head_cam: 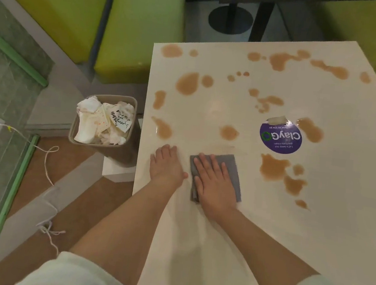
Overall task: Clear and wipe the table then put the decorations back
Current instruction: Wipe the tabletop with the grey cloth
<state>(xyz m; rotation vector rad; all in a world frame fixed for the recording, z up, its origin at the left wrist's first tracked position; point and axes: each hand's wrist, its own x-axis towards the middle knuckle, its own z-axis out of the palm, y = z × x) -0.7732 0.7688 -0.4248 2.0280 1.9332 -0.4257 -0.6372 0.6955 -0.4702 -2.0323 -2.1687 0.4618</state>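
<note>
The folded grey wiping cloth (230, 169) lies near the left front edge of the glossy white table (312, 223). Your right hand (213, 179) presses flat on it, fingers spread; your left hand (166, 163) rests flat beside it. The cloth looks soft and light and will likely bunch, so keep your palm on its centre. The brown liquid spills (274, 168) will probably smear.

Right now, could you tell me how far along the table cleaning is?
Clearing looks done: crumpled rubbish fills the bin beside the table. Wiping is in hand: the right hand presses flat on a grey cloth near the front edge, the left hand resting flat beside it. Left: brown spills cover most of the top, around the purple sticker. No decorations are in view.
</note>
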